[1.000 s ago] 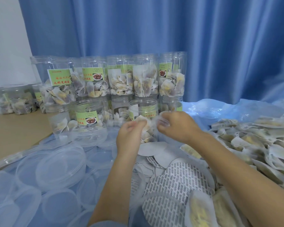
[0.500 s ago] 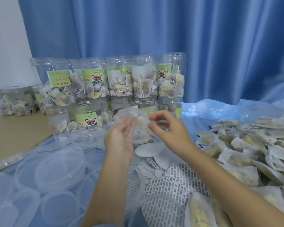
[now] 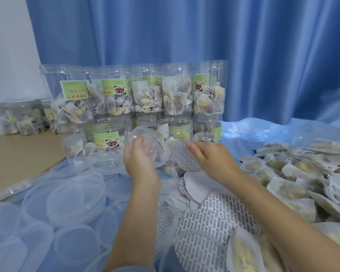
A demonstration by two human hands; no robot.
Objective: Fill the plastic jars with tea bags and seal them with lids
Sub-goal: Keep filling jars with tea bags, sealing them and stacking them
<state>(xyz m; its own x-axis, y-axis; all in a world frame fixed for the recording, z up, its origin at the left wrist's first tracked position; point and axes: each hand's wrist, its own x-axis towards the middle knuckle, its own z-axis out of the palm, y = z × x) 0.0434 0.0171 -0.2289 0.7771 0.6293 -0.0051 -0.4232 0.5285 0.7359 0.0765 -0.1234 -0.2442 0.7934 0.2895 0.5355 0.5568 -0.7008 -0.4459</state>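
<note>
Both forearms reach forward from the bottom edge, hands raised side by side just in front of the open jar (image 3: 175, 130). The left hand (image 3: 139, 160) is palm-up, its fingers (image 3: 134, 140) curled round a clear plastic lid (image 3: 145, 146), which stands tilted with its hollow side facing right, toward the other hand. The right hand (image 3: 212, 160) pinches a round printed seal liner (image 3: 183, 156) by its right edge, thumb on top; the disc lies tilted, its flat face turned up and toward the camera, just right of the lid and almost touching it.

Half a second ago the left palm was nearly bare and the right fingers pinched something small; now the lid sits fully in the left grip and the liner is lifted clear.

Beyond the fingers stand stacked filled jars (image 3: 177, 91). Loose tea bags (image 3: 294, 185) lie right of the right hand, spare lids (image 3: 75, 195) left of the left hand, more liners (image 3: 218, 211) beneath both wrists on the surface.
</note>
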